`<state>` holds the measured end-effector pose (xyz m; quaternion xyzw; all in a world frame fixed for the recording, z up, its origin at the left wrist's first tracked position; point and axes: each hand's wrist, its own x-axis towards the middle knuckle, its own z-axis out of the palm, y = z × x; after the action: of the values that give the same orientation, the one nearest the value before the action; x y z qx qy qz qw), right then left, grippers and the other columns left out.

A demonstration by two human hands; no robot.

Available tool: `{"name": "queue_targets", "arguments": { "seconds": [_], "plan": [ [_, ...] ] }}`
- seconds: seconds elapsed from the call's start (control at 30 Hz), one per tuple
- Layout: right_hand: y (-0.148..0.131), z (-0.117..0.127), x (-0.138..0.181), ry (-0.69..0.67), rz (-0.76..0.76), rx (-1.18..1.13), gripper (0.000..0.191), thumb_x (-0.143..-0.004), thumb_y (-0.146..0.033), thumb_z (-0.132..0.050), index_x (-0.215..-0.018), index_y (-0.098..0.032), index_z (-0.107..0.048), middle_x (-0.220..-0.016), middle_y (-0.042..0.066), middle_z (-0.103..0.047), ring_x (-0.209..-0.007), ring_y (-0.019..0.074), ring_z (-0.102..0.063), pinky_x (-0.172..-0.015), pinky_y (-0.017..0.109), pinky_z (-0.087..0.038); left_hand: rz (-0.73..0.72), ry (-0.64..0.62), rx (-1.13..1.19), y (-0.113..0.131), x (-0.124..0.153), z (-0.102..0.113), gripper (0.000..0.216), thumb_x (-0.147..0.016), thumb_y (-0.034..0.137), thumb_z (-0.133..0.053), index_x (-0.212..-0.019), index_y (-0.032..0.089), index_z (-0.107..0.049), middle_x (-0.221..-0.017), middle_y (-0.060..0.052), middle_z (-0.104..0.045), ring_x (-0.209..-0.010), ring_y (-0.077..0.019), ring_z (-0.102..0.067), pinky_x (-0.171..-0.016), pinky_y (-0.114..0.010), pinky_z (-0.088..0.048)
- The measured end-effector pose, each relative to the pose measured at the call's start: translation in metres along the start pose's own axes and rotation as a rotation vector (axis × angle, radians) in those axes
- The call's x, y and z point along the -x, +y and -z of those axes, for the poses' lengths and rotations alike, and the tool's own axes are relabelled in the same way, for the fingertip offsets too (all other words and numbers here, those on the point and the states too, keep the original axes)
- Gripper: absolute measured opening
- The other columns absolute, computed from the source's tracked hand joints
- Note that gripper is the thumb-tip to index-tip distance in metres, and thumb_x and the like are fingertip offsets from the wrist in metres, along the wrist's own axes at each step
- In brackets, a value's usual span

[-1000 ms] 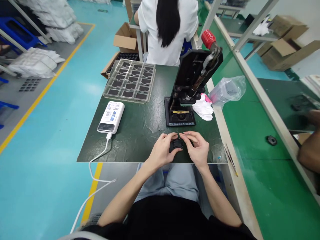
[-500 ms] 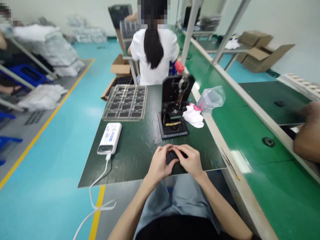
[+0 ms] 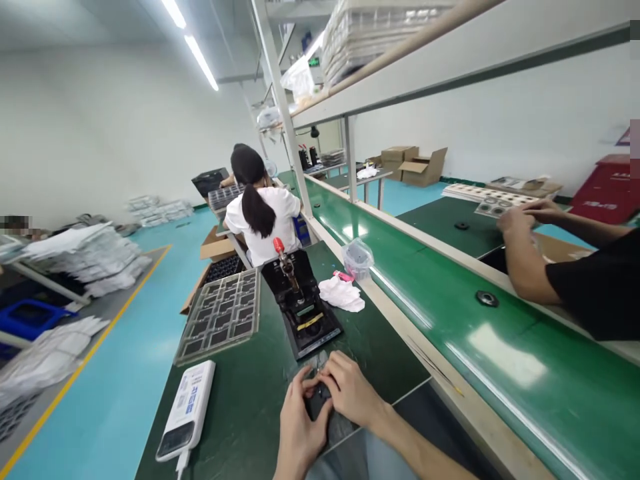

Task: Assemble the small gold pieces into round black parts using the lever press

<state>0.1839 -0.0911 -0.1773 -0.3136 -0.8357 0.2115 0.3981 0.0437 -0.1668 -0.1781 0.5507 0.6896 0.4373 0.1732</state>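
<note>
Both my hands are at the near edge of the dark green mat (image 3: 250,393), pinched together around a small black part (image 3: 317,393). My left hand (image 3: 297,427) grips it from below and the left, and my right hand (image 3: 350,390) closes on it from the right. Just beyond them stands a black hand press (image 3: 303,303) with a red-knobbed lever. A clear tray (image 3: 220,313) of dark parts lies to the left of the press. A white power bank (image 3: 187,408) with a cable lies at my left.
A green conveyor belt (image 3: 450,320) runs along the right, with a small black round part (image 3: 487,298) on it. A white cloth (image 3: 341,293) and a plastic bag (image 3: 357,259) lie by the press. A person in white sits ahead; another person's arms reach in at right.
The view has swung up from the mat to the room. My hands stay closed on the black part at the mat's near edge.
</note>
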Motion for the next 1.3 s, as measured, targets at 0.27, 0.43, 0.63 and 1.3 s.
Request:
{"name": "queue_targets", "arguments": {
  "seconds": [0.27,0.43,0.63,1.3],
  "plan": [
    [-0.001,-0.005,-0.002,0.011,-0.043,-0.034,0.023,-0.093,-0.006,-0.05,-0.076,-0.02,-0.057,-0.084,0.005,-0.064,-0.081,0.0192,-0.066,-0.071,0.03,-0.054,-0.016,0.029,0.007,0.003,-0.002,0.0,0.047,-0.07,0.036,-0.071,-0.115,0.023,-0.066,-0.088,-0.006,-0.079,-0.077,-0.0284,-0.074,-0.078,-0.047,-0.064],
    [0.008,0.01,-0.005,0.351,-0.272,-0.371,0.033,-0.102,-0.036,-0.055,-0.074,-0.019,-0.057,-0.072,0.002,-0.064,-0.062,0.0142,-0.064,-0.056,0.024,-0.053,-0.028,0.009,-0.011,0.009,-0.003,0.004,0.045,-0.071,0.043,-0.081,-0.108,0.022,-0.066,-0.095,-0.009,-0.079,-0.078,-0.0276,-0.074,-0.076,-0.046,-0.064],
    [0.022,0.085,0.056,0.456,-0.448,-0.317,0.036,-0.101,-0.05,-0.058,-0.098,-0.018,-0.075,-0.097,0.01,-0.078,-0.085,0.0198,-0.077,-0.073,0.029,-0.064,-0.044,-0.056,-0.048,0.016,0.003,0.003,0.047,-0.076,0.035,-0.085,-0.115,0.022,-0.061,-0.106,-0.009,-0.08,-0.084,-0.0243,-0.075,-0.083,-0.044,-0.063],
    [0.125,0.148,0.02,0.125,-0.34,0.349,0.037,-0.095,-0.052,-0.051,-0.079,-0.022,-0.067,-0.087,0.01,-0.076,-0.081,0.026,-0.069,-0.074,0.041,-0.054,-0.071,-0.017,-0.027,0.01,0.003,0.002,0.053,-0.077,0.033,-0.089,-0.119,0.022,-0.058,-0.103,-0.006,-0.077,-0.084,-0.0206,-0.072,-0.077,-0.036,-0.062]
  ]
}}
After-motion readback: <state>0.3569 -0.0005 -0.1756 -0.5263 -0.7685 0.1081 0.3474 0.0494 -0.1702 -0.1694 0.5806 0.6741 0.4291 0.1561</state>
